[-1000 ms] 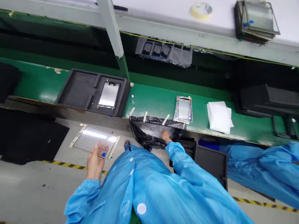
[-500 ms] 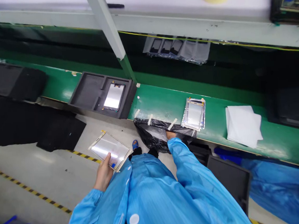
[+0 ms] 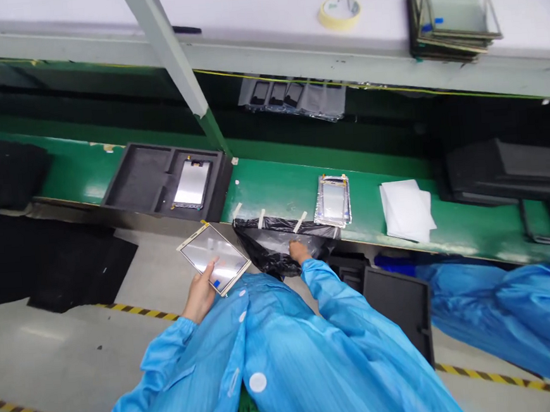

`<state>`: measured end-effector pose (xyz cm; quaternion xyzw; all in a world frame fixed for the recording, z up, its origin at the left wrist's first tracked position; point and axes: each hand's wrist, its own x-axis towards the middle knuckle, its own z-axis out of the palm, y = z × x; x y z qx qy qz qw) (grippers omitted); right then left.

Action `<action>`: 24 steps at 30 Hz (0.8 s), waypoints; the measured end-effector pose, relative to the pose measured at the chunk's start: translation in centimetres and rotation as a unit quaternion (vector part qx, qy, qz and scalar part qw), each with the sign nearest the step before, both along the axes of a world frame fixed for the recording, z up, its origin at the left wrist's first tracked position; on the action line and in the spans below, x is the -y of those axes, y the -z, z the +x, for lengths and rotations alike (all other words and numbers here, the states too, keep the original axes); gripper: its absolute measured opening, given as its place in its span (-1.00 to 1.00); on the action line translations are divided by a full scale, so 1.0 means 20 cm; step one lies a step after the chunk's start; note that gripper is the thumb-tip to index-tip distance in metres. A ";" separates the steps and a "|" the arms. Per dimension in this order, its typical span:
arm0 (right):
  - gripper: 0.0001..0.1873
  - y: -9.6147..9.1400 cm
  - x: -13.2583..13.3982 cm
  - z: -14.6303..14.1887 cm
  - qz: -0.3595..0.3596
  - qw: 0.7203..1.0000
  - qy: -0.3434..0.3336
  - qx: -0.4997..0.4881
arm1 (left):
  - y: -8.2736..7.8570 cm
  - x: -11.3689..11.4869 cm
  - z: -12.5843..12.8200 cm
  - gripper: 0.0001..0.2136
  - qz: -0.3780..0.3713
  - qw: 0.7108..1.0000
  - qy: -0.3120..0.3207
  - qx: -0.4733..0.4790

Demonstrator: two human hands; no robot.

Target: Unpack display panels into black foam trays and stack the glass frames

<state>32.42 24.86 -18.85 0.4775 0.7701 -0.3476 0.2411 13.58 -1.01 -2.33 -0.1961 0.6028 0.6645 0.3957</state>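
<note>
My left hand (image 3: 200,297) grips a flat display panel (image 3: 216,254) by its near edge, thumb on the glass. The panel has a pale frame, an orange tab at its far corner and a small blue sticker near my thumb. At the mouth of a black plastic bag (image 3: 258,248) is my right hand (image 3: 299,251), its fingers curled; what they hold, if anything, is hidden. White tape strips fix the bag to the green bench edge. Beyond my right hand lies a stack of panels (image 3: 334,200) on silvery wrapping.
A black foam tray (image 3: 145,172) on the green bench (image 3: 273,181) holds one display panel (image 3: 192,184). White sheets (image 3: 406,208) lie to the right. On the upper shelf are a tape roll (image 3: 340,13) and stacked framed panels (image 3: 459,10). Blue-clothed person (image 3: 507,321) at right.
My right hand has come up out of the bag's mouth and shows more fully. My left hand has shifted slightly right and forward with the display panel. The camera view has turned rightward.
</note>
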 end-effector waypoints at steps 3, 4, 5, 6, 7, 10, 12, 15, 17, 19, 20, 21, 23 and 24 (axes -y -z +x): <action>-0.65 -0.14 0.10 -0.03 -0.040 0.996 0.032 -0.076 | 0.01 -0.07 -0.01 -0.90 0.017 0.999 0.026 -0.010; -0.60 -0.20 0.14 -0.04 -0.067 0.988 0.052 -0.132 | 0.00 -0.10 -0.01 -0.87 0.027 0.998 0.047 -0.017; -0.57 -0.27 0.18 -0.05 -0.106 0.969 0.080 -0.206 | 0.00 -0.13 0.00 -0.82 0.039 0.996 0.075 -0.026; -0.56 -0.34 0.22 -0.06 -0.152 0.939 0.109 -0.290 | -0.01 -0.17 0.01 -0.75 0.054 0.992 0.106 -0.038; -0.56 -0.42 0.26 -0.07 -0.193 0.898 0.134 -0.373 | -0.02 -0.20 0.02 -0.68 0.070 0.987 0.138 -0.050; -0.50 -0.63 0.35 -0.07 -0.206 0.814 0.168 -0.517 | -0.10 -0.32 0.08 -0.52 0.121 0.966 0.215 -0.078; -0.53 -0.75 0.36 -0.05 -0.139 0.807 0.186 -0.543 | -0.17 -0.38 0.12 -0.44 0.169 0.948 0.257 -0.078; -0.56 -0.97 0.22 0.04 -0.057 0.791 0.217 -0.569 | -0.27 -0.44 0.18 -0.37 0.230 0.923 0.299 -0.071; -0.51 -1.16 0.00 0.15 0.010 0.777 0.221 -0.589 | -0.31 -0.45 0.20 -0.39 0.238 0.915 0.315 -0.079; -0.43 -1.39 -0.31 0.27 0.109 0.755 0.223 -0.607 | -0.31 -0.45 0.21 -0.43 0.224 0.915 0.324 -0.092; -0.40 -1.51 -0.49 0.33 0.165 0.739 0.226 -0.613 | -0.30 -0.44 0.21 -0.45 0.211 0.917 0.325 -0.097; -0.38 -1.64 -0.69 0.37 0.216 0.725 0.228 -0.614 | -0.28 -0.43 0.21 -0.46 0.196 0.920 0.325 -0.099; -0.42 -1.87 -1.09 0.43 0.295 0.716 0.228 -0.590 | -0.23 -0.40 0.21 -0.46 0.164 0.930 0.315 -0.098; -0.46 -1.97 -1.28 0.43 0.325 0.722 0.233 -0.565 | -0.21 -0.39 0.21 -0.45 0.149 0.935 0.308 -0.098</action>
